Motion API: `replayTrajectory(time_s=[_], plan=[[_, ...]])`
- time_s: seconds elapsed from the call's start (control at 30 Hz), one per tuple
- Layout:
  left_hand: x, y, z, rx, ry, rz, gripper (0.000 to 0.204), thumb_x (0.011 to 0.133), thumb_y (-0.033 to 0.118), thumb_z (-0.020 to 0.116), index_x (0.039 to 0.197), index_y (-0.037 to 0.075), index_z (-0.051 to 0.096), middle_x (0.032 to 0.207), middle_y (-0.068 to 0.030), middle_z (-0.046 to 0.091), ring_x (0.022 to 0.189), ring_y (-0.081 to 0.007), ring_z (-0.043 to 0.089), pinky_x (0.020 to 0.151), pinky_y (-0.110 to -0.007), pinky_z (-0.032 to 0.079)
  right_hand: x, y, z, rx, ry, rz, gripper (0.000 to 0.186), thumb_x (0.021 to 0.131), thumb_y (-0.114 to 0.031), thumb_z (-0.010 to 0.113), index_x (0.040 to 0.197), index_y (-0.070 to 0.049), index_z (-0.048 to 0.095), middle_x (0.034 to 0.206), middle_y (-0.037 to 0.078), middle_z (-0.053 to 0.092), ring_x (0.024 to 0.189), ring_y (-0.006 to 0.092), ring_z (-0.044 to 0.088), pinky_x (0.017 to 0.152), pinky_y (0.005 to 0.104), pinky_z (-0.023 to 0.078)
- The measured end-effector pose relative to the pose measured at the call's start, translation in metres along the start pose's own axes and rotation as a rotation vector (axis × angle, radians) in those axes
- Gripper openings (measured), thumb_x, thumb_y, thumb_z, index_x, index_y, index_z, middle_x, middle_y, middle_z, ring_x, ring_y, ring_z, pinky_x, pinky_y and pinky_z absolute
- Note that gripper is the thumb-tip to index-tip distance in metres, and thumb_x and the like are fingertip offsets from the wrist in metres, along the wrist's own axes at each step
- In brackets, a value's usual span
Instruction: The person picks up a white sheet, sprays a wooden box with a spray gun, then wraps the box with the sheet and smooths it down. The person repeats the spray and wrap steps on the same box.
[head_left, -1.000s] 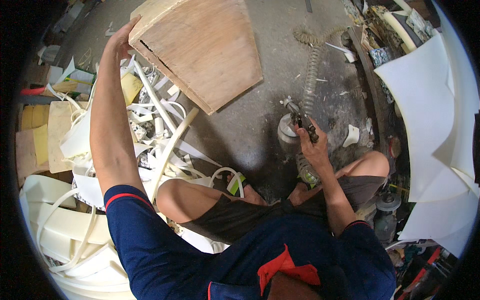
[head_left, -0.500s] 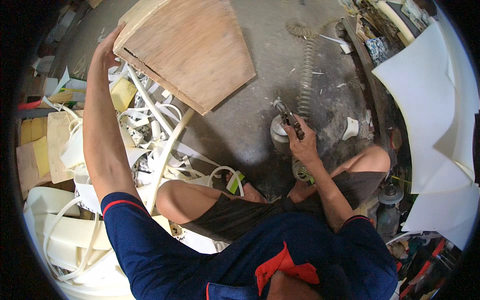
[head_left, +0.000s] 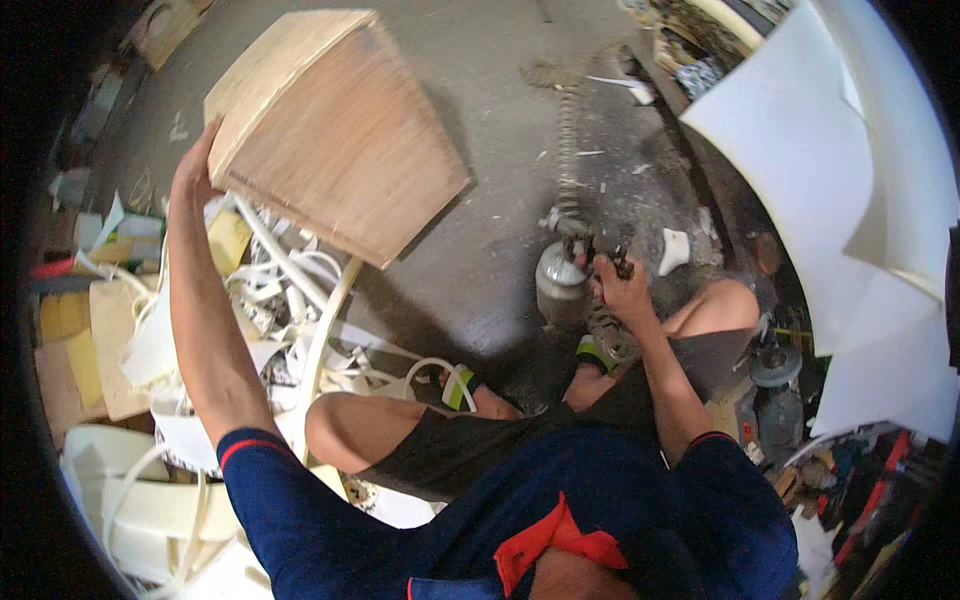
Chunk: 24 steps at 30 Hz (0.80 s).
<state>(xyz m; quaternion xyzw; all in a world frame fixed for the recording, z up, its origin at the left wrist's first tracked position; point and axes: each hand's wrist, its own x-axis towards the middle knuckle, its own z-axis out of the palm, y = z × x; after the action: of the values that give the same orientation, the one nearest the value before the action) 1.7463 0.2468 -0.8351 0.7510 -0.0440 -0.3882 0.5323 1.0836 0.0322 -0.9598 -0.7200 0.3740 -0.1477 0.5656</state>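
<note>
My left hand (head_left: pixel 196 165) grips the left edge of a large wooden panel piece (head_left: pixel 335 130) that stands tilted on the grey floor. My right hand (head_left: pixel 620 290) is closed on the dark handle of a spray tool (head_left: pixel 598 255) with a metal canister (head_left: pixel 560 285) under it. A coiled hose (head_left: pixel 570 130) runs from the tool up across the floor. My knees and feet in green-strapped sandals (head_left: pixel 460 385) are below the canister.
A heap of white curved strips and offcuts (head_left: pixel 290 300) lies under the panel at left. Large white sheets (head_left: pixel 860 170) lean at right. Tools and clutter (head_left: pixel 780 400) crowd the lower right. Wooden boards (head_left: pixel 90 350) lie at far left.
My right hand has drawn the spray tool down and closer to my knees. The wooden panel now sits lower and more toward the middle of the view, my left hand still on its edge.
</note>
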Motion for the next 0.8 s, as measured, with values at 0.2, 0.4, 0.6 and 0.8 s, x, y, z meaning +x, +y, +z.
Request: replayTrajectory(time_s=[0.2, 0.4, 0.6, 0.8], plan=[[-0.027, -0.054, 0.027, 0.082, 0.215, 0.224, 0.087, 0.083, 0.065, 0.064, 0.132, -0.004, 0.050, 0.119, -0.0203, 0.062, 0.103, -0.0296, 0.065, 0.080, -0.046, 0.056, 0.060, 0.024, -0.058, -0.017, 0.504, -0.014, 0.048, 0.090, -0.020, 0.063, 0.129, 0.006, 0.051, 0.084, 0.015, 0.067, 0.064, 0.0169, 0.063, 0.061, 0.0321, 0.050], [-0.091, -0.115, 0.104, -0.047, 0.282, 0.548, 0.049, 0.093, 0.028, 0.066, 0.130, -0.003, 0.055, 0.112, -0.0141, 0.067, 0.095, -0.0203, 0.064, 0.084, -0.032, 0.051, 0.129, 0.047, -0.098, -0.149, 0.760, 0.262, 0.062, 0.086, -0.011, 0.058, 0.144, 0.002, 0.039, 0.142, 0.027, 0.046, 0.132, 0.0403, 0.044, 0.109, 0.0442, 0.035], [-0.119, -0.123, 0.132, -0.151, 0.319, 0.552, 0.056, 0.093, 0.029, 0.067, 0.140, 0.004, 0.047, 0.114, -0.0114, 0.065, 0.095, -0.0179, 0.063, 0.076, -0.032, 0.054, 0.151, 0.115, -0.106, -0.093, 0.901, 0.295, 0.060, 0.091, -0.013, 0.057, 0.146, 0.002, 0.036, 0.142, 0.028, 0.044, 0.131, 0.0396, 0.045, 0.109, 0.0454, 0.036], [-0.121, -0.109, 0.125, -0.136, 0.294, 0.344, 0.052, 0.090, 0.032, 0.068, 0.131, 0.004, 0.053, 0.103, -0.0090, 0.066, 0.081, -0.0179, 0.066, 0.062, -0.033, 0.056, 0.136, 0.171, -0.111, 0.151, 0.931, 0.199, 0.064, 0.092, -0.016, 0.060, 0.148, 0.001, 0.034, 0.135, 0.025, 0.053, 0.115, 0.0355, 0.059, 0.094, 0.0423, 0.048]])
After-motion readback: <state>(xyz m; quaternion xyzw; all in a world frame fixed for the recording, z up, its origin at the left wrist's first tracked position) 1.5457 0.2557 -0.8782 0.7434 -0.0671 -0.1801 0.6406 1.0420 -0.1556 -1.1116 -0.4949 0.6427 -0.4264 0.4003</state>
